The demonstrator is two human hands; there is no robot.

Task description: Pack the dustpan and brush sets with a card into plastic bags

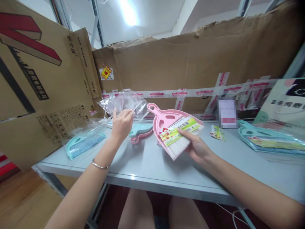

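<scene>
My right hand (199, 147) grips a pink dustpan (166, 117) with a white-bristled brush (178, 149) nested in it. A yellow-green printed label card (171, 134) lies across the brush, under my thumb. The dustpan is tilted above the table, its handle loop pointing up and left. My left hand (122, 122) is closed on a clear plastic bag (126, 101), which spreads out behind and beside the fingers. Just right of that hand, a teal dustpan (140, 128) lies on top of a pink one (135, 140).
A bagged teal dustpan set (83, 144) lies on the left of the grey table (143, 171), another teal set (269, 136) on the right. A loose label card (217, 133) lies near a blurred upright phone-like object (228, 113). Cardboard (166, 63) walls the back.
</scene>
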